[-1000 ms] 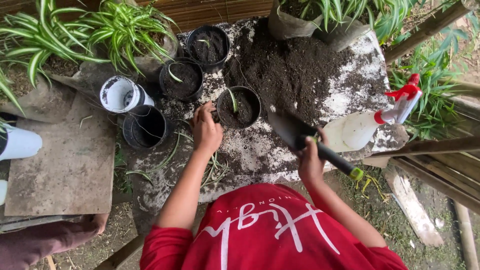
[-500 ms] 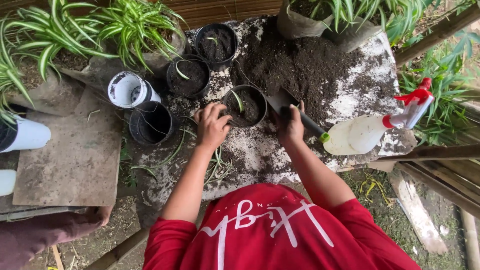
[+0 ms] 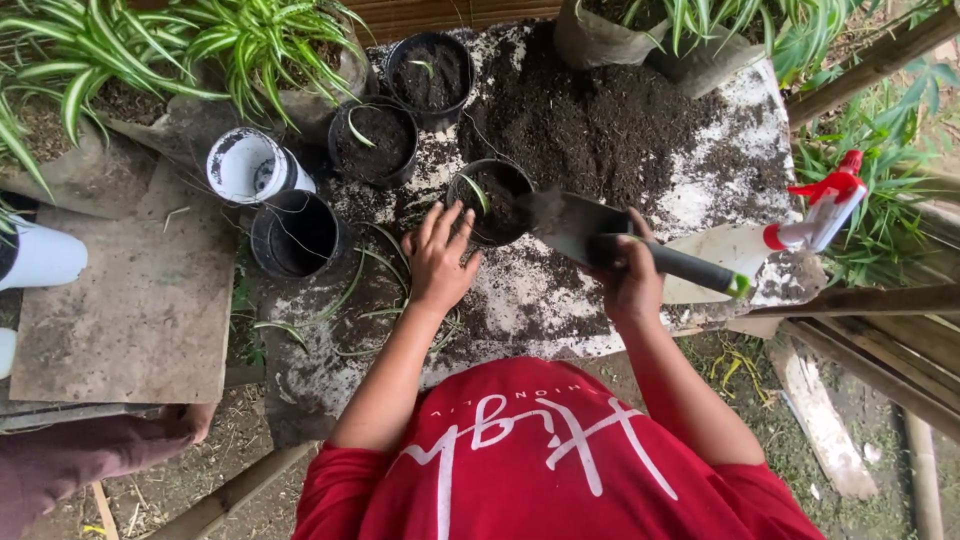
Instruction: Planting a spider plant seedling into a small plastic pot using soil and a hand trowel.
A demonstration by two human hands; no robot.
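On the soil-strewn table (image 3: 730,110), a small black pot (image 3: 492,203) holds one seedling. Her right hand (image 3: 632,282) grips a loaded trowel (image 3: 580,226) at its rim; a tilt could bury the shoot. Left hand (image 3: 438,258) lies open beside the pot, empty. Trowel's load is blurred.
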